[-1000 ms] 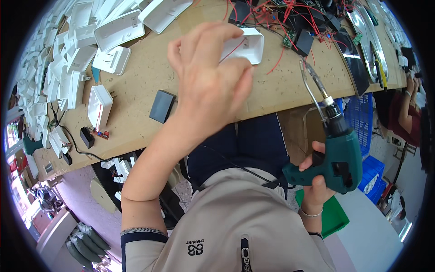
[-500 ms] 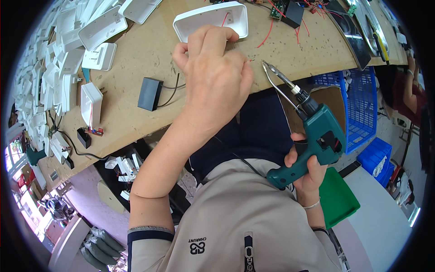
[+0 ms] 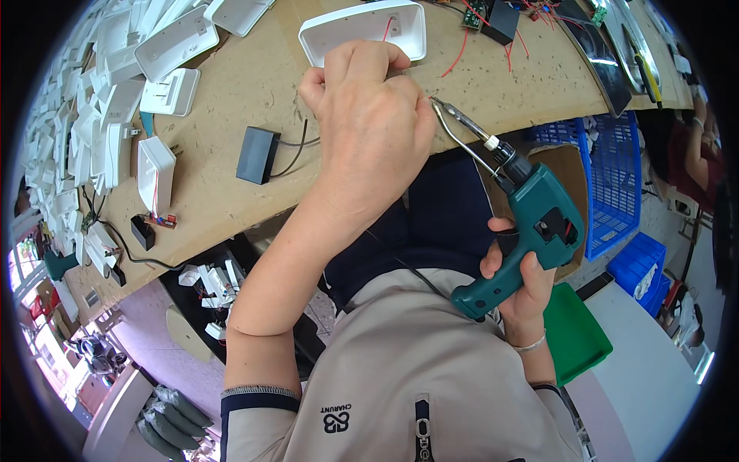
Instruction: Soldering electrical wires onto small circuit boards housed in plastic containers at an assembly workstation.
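Observation:
My right hand (image 3: pixel 531 289) is wrapped round the handle of a green soldering gun (image 3: pixel 548 212). The gun's metal tip, with a thin tube beside it, points up and left, close beside the fingers of my left hand (image 3: pixel 373 135). That hand is bent over the near edge of a white plastic casing (image 3: pixel 327 32), fingers pressed together, and whatever they pinch is hidden beneath them. Inside the casing a red wire (image 3: pixel 387 29) shows. Left of my left wrist, a black box (image 3: pixel 257 155) with dark wires lies on the table.
White casings (image 3: pixel 177 50) are piled across the table's left side. A small red board (image 3: pixel 164 221) lies near its front edge. Red wires and circuit boards sit at the back right, near pliers (image 3: pixel 647 69). Blue crates (image 3: pixel 612 185) and a green tray (image 3: pixel 577 339) stand right of me.
The soldering gun has moved left and slightly up, its tip now close to my left hand's fingers. My left hand and the casing have shifted slightly.

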The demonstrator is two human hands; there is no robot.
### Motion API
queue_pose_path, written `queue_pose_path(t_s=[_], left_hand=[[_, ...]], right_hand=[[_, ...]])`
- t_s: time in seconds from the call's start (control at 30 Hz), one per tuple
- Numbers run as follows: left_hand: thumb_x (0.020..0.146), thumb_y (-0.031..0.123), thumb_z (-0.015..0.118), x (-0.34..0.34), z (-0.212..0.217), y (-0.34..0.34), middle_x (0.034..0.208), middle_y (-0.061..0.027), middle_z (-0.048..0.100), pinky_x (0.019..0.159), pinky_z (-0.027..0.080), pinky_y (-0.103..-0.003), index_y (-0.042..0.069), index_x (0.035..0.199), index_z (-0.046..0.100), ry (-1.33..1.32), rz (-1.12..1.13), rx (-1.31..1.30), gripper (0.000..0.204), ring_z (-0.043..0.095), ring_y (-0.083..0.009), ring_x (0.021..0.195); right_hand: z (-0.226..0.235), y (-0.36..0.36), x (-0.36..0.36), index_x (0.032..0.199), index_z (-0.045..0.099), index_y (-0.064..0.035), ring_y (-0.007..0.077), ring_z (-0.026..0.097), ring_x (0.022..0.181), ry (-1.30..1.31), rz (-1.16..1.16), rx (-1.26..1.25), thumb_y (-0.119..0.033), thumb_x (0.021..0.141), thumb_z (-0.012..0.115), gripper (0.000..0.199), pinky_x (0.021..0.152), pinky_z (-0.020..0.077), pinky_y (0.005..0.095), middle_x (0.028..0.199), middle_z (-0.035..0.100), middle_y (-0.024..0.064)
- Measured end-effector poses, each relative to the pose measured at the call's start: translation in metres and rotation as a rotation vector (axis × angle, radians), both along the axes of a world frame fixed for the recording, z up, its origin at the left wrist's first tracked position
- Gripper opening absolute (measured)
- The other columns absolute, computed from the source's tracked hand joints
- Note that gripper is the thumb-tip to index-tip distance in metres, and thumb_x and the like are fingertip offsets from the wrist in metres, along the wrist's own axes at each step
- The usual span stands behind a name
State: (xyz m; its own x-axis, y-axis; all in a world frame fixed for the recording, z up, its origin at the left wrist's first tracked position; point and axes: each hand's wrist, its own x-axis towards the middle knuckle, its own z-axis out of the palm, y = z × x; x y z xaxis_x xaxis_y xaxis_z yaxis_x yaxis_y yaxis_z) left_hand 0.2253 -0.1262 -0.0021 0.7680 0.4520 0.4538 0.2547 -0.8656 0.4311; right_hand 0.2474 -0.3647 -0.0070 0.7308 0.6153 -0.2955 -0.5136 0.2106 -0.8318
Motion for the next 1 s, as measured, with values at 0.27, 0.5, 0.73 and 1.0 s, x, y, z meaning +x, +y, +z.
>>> queue_pose_path(t_s=[0.27, 0.5, 0.73, 1.0], left_hand=[[0.066, 0.008, 0.066, -0.001, -0.004, 0.004, 0.093, -0.0047, 0.055, 0.081, 0.028, -0.042, 0.001, 0.067, 0.065, -0.067, -0.037, 0.001, 0.007, 0.047, -0.0241, 0.097], [0.066, 0.012, 0.072, -0.010, 0.010, 0.014, 0.088, 0.0003, 0.056, 0.078, 0.029, -0.041, 0.010, 0.076, 0.064, -0.103, -0.107, 0.134, 0.012, 0.051, -0.0208, 0.092], [0.068, 0.010, 0.071, -0.009, 0.018, 0.022, 0.080, 0.0018, 0.056, 0.074, 0.032, -0.036, 0.012, 0.078, 0.061, -0.080, -0.202, 0.251, 0.015, 0.055, -0.0174, 0.085], [0.069, 0.006, 0.069, -0.006, 0.021, 0.024, 0.080, -0.0008, 0.056, 0.073, 0.031, -0.035, 0.010, 0.086, 0.062, -0.018, -0.211, 0.212, 0.019, 0.056, -0.0185, 0.081]], right_hand=[[0.003, -0.001, 0.001, 0.134, 0.032, 0.0026, 0.0181, 0.058, 0.073, -0.040, -0.017, 0.015, -0.027, 0.089, 0.058, 0.060, 0.058, 0.0513, 0.0292, 0.120, 0.051, 0.0259], [0.004, -0.012, 0.017, 0.135, 0.032, -0.0001, 0.0179, 0.057, 0.076, -0.159, -0.157, 0.110, -0.027, 0.091, 0.057, 0.057, 0.060, 0.0502, 0.0288, 0.124, 0.049, 0.0237], [-0.001, -0.024, 0.106, 0.134, 0.034, 0.0002, 0.0165, 0.053, 0.079, -0.258, -0.530, 0.242, -0.028, 0.095, 0.049, 0.050, 0.068, 0.0479, 0.0291, 0.125, 0.049, 0.0200], [-0.016, -0.038, 0.199, 0.130, 0.036, 0.0048, 0.0180, 0.055, 0.079, -0.150, -0.573, 0.457, -0.026, 0.095, 0.050, 0.049, 0.069, 0.0497, 0.0281, 0.123, 0.050, 0.0205]])
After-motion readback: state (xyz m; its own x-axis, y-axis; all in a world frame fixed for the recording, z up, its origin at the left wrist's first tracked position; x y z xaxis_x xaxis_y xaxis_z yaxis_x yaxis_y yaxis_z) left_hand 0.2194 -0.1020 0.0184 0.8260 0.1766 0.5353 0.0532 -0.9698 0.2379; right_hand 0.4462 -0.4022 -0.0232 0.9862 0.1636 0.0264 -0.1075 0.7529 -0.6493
